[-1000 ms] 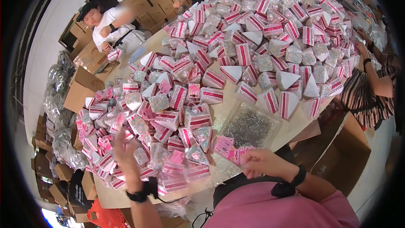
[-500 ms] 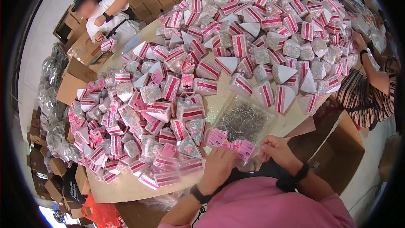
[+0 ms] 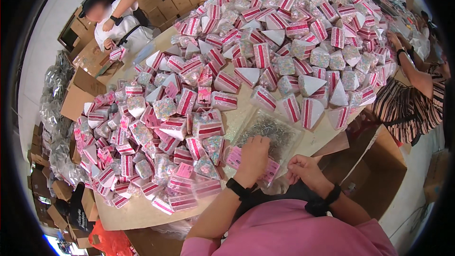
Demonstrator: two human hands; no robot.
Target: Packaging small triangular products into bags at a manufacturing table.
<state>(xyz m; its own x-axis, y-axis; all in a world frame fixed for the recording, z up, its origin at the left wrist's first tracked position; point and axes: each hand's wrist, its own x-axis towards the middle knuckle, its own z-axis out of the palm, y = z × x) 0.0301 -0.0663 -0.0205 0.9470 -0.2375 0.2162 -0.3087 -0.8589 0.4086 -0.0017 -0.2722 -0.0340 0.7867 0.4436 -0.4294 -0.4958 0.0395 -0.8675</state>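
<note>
My left hand (image 3: 254,157) reaches over a clear plastic bag (image 3: 292,138) of small metal pins (image 3: 279,132), its fingertips bent together at the near edge of the pins. What they pinch, if anything, is hidden. Pink printed cards (image 3: 270,169) show under and beside that hand, at the table's near edge. To the right, my right hand (image 3: 305,170) is closed with thumb and fingers pressed together; I cannot make out what is in it. Clear plastic film (image 3: 276,187) hangs just below, between the two hands.
Wrapped cake-slice shapes (image 3: 222,83) in white and pink lie heaped over the table (image 3: 142,218). An open cardboard box (image 3: 379,161) stands at my right. One person in white (image 3: 116,19) works at the far left, another in a striped garment (image 3: 407,104) at the right.
My left hand has moved up and right, from the pink cards to the metal pins. My right hand stays closed in nearly the same place. The view has shifted slightly.
</note>
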